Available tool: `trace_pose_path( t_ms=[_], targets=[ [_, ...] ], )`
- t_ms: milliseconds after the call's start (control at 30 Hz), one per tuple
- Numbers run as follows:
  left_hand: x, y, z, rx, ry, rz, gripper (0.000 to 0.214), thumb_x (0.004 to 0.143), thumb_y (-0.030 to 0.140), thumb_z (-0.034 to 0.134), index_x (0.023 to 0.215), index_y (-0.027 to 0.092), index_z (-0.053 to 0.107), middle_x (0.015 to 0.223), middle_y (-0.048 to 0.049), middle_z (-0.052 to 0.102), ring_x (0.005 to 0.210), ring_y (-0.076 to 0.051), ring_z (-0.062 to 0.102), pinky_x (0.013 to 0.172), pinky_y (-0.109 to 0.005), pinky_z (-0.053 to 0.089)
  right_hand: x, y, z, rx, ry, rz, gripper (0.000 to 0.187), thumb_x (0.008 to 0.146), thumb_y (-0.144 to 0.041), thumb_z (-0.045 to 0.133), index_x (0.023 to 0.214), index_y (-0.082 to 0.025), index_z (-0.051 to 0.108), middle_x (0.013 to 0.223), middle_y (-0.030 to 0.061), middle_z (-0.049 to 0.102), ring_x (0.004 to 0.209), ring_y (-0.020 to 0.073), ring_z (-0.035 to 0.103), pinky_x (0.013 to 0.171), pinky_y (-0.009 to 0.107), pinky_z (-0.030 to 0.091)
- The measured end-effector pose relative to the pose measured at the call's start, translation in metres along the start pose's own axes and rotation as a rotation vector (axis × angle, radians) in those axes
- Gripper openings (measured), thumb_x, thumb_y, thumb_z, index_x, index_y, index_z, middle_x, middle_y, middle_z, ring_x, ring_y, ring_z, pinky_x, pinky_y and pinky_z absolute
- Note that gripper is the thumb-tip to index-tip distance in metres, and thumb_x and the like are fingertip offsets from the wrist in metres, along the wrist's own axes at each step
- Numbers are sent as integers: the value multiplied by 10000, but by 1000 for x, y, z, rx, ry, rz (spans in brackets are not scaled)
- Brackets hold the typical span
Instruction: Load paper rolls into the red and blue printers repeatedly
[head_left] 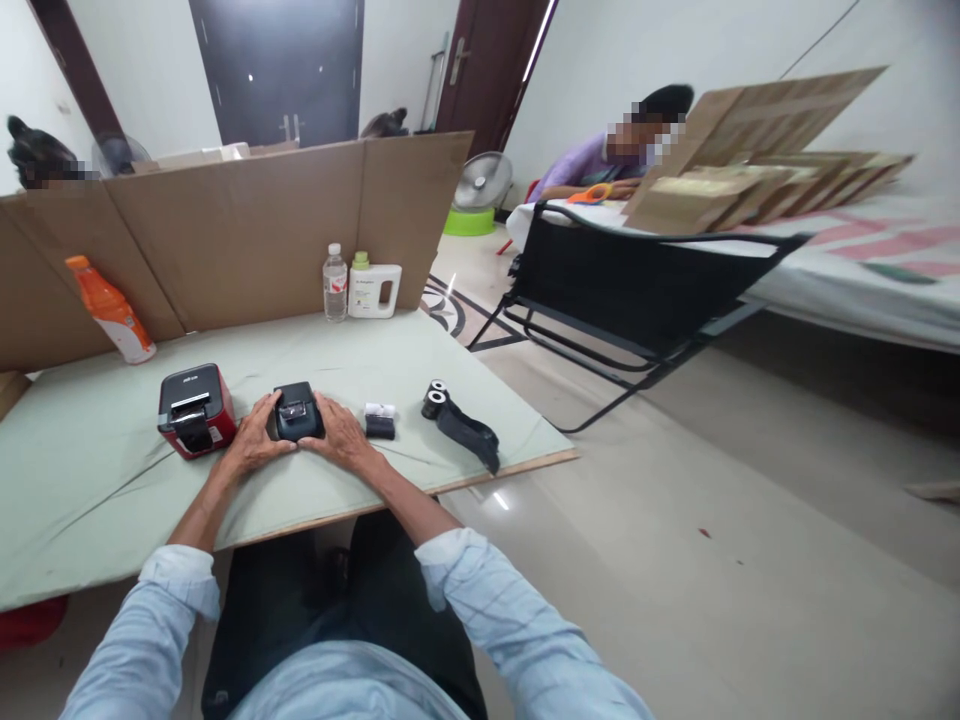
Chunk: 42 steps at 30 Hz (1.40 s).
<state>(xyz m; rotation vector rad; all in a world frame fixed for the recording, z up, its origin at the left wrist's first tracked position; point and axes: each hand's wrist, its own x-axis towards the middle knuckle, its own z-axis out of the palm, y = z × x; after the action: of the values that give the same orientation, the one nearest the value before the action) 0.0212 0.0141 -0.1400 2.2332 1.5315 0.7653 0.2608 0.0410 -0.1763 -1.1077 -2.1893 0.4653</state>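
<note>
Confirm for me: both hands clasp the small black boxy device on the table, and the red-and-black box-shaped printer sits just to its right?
Not quite. The left hand and right hand do clasp the small black boxy device, but the head view shows the red-and-black box-shaped printer just to its left, not its right.

Low in the middle of the frame, my left hand (251, 437) and right hand (341, 432) cup a small black printer (298, 410) from both sides, fingers touching its casing as it sits on the pale green table (90, 500). Just left of it stands a red and black printer (196, 409). To the right lie a small paper roll (380, 419) and a black holder with two rolls (459, 423). At the back, against the cardboard screen (247, 230), stand a water bottle (335, 283) and a white jug (373, 286); an orange bottle (111, 309) leans at far left.
</note>
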Motion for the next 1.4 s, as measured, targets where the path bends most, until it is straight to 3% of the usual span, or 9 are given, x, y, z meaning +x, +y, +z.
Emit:
trace_pose_path(
  t_ms=[267,633,867,1133,1400],
  targets=[
    [25,-15,-4,-24,-102,7,1301,577,457,951,1668,148,312,1723,-252,288,1637,-444,219,1323,-595,261,1,-2,-1,8,-3,1,996,848,-475,836,1644,-138,341,1594,264,497,1459,389,509,1183,561,432],
    [27,-15,-7,8,-124,-16,1326,571,551,955,1669,159,324,1746,-264,205,1634,-474,202,1307,-617,273,3,-1,2,-5,15,-24,997,852,-453,844,1653,-139,339,1597,255,499,1450,376,519,1190,555,434],
    [30,-13,-10,-9,-129,0,1301,560,541,965,1662,212,356,1755,-231,197,1601,-484,288,1283,-612,329,5,1,4,-7,20,-33,998,857,-467,837,1659,-147,336,1593,251,503,1448,378,518,1178,556,440],
    [33,-8,-17,9,-163,4,1273,618,608,921,1661,165,341,1739,-266,198,1629,-474,215,1308,-625,253,6,2,4,-5,22,-44,1028,855,-493,841,1663,-121,326,1586,270,503,1448,388,513,1178,558,435],
    [36,-10,-17,22,-174,16,1279,607,618,920,1663,186,341,1746,-248,170,1626,-483,213,1295,-630,282,7,1,5,-12,23,-46,1028,858,-477,838,1660,-96,319,1591,285,492,1459,386,503,1186,553,427]
  ],
)
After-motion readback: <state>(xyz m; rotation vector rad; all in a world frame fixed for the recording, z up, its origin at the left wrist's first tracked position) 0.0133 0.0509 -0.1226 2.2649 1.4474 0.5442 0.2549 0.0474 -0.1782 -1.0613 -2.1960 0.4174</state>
